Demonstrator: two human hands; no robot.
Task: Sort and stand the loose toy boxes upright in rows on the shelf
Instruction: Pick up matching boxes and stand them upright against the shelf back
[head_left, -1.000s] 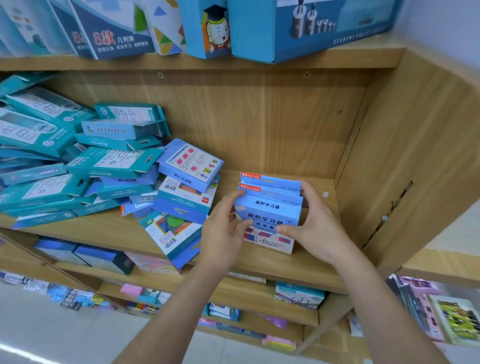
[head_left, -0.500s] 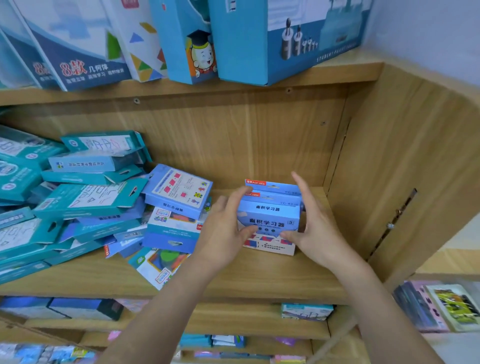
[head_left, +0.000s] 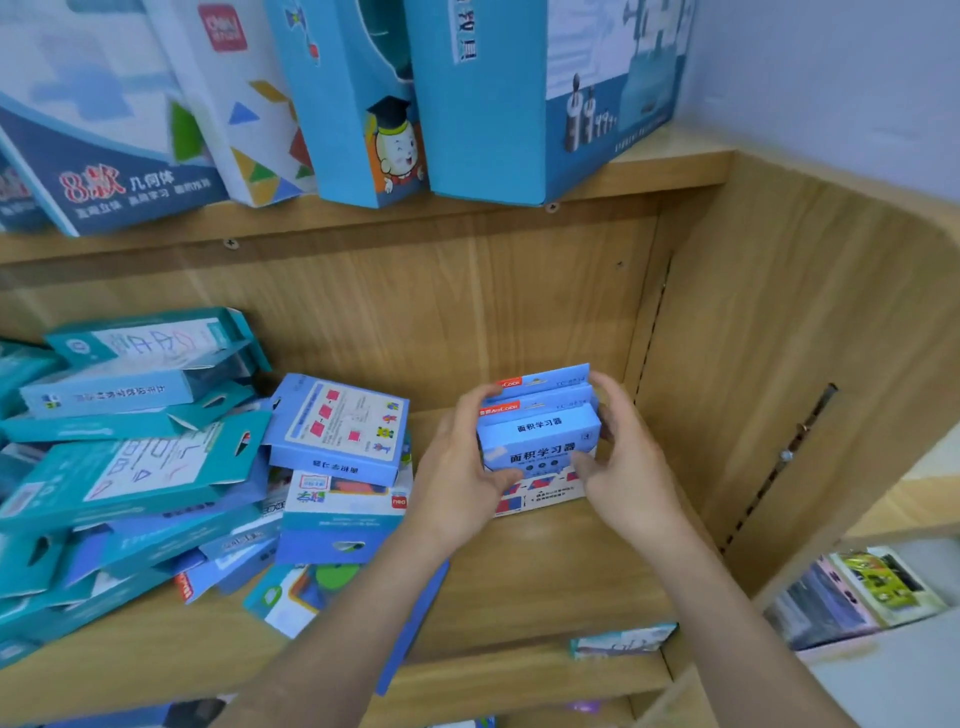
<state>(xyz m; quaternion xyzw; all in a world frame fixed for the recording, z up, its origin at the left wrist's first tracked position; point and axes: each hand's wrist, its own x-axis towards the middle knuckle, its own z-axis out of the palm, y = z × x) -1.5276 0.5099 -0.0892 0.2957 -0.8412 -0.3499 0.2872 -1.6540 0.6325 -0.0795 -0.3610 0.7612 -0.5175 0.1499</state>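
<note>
Three small blue toy boxes (head_left: 540, 431) stand upright in a short row, front to back, on the wooden shelf (head_left: 545, 566) near its right side wall. My left hand (head_left: 462, 478) grips the row's left side, thumb on the front box. My right hand (head_left: 623, 467) grips the right side, fingers curled over the top corner. A loose heap of teal and blue boxes (head_left: 156, 467) lies flat and tilted on the left half of the shelf. One blue box (head_left: 337, 431) rests slanted on top of the heap's right edge.
Large upright boxes (head_left: 363, 98) fill the shelf above. The wooden side wall (head_left: 769, 374) stands close to the right of the row. Bare shelf board lies in front of the row. More boxes (head_left: 852, 592) sit on lower shelves at the right.
The view has moved closer and tilted up. Both hands stay on the row of blue boxes, which has shifted slightly toward the back right of the shelf.
</note>
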